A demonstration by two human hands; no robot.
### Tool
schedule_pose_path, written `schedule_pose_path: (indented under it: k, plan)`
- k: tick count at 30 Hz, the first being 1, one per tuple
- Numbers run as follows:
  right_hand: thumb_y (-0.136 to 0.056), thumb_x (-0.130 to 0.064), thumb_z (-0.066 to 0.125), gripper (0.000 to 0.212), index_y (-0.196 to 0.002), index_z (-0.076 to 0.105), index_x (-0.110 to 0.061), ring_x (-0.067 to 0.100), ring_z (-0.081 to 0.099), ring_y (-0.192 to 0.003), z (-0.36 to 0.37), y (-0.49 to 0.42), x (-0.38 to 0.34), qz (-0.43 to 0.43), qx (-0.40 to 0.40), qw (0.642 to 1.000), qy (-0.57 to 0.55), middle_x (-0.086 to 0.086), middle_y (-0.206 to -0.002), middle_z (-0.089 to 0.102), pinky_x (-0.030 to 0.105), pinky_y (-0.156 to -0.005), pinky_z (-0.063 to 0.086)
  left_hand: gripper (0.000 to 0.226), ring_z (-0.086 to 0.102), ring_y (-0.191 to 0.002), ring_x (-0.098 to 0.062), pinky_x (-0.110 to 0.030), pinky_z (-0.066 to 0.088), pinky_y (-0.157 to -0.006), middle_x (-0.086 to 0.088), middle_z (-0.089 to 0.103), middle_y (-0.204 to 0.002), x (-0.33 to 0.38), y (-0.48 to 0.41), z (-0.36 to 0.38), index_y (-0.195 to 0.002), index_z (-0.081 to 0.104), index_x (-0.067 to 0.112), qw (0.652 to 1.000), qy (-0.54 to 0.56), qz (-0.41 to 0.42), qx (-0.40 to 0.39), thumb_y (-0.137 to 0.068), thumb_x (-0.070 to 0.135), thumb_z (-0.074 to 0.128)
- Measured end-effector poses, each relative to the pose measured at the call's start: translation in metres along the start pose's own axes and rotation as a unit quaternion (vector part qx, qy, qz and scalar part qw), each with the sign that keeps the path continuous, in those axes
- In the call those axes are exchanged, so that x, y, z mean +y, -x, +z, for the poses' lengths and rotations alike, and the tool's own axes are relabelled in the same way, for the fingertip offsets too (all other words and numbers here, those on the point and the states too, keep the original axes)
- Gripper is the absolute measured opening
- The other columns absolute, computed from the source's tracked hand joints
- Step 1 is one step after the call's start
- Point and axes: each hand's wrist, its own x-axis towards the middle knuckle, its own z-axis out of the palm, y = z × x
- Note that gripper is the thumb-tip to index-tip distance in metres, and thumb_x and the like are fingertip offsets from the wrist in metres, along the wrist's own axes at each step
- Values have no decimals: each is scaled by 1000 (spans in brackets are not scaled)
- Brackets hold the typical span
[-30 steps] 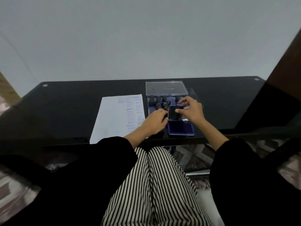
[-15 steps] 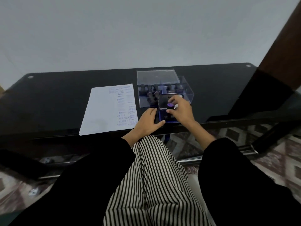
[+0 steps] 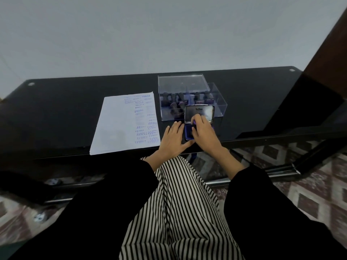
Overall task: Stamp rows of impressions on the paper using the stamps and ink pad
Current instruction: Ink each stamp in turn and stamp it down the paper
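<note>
right hand (image 3: 203, 133) has dropped onto the ink pad (image 3: 199, 111), its grip pinching a stamp (image 3: 194, 122); left hand (image 3: 171, 136) lies flat beside it; clear box (image 3: 219, 102) behind.

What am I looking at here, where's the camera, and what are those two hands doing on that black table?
There is no machine here: a person works with bare hands. The picture comes from a camera worn on the head, looking down, so you see the lap and sleeves. On the black table lie a sheet of paper carrying rows of blue stamped words, a clear plastic box holding more stamps, and an open ink pad with its lid standing up. The left hand rests flat beside the pad. The right hand pinches what looks like a small stamp over the pad, probably inking it.
</note>
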Motion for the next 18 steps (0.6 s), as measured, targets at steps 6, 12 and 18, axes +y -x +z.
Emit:
schedule_pose_path:
  k: [6,12,18]
  plan:
    - [-89,2,46,13,-100,48,-5,24,51,-88,10,1,-2,11,55,998,-7,12,-102,51,27,-70,38,74,8,-147,-20,-39,4,-119,-9,15,-157,0,1,2,-147,18,6,1000,-11,6,4,-93,53,37]
    - [-89,3,45,13,-100,49,-4,23,52,-87,14,2,-3,15,74,997,-18,12,-100,53,34,-72,45,73,8,-147,-21,-38,4,-119,-10,15,-157,0,1,0,-147,17,6,1000,-23,9,-3,-94,51,37]
    - [-88,2,50,14,-99,47,-5,24,53,-84,15,3,-1,11,76,997,-25,11,-98,53,38,-71,48,74,7,-147,-21,-38,4,-119,-10,13,-157,1,1,-1,-148,15,5,999,-36,8,-10,-94,51,35]
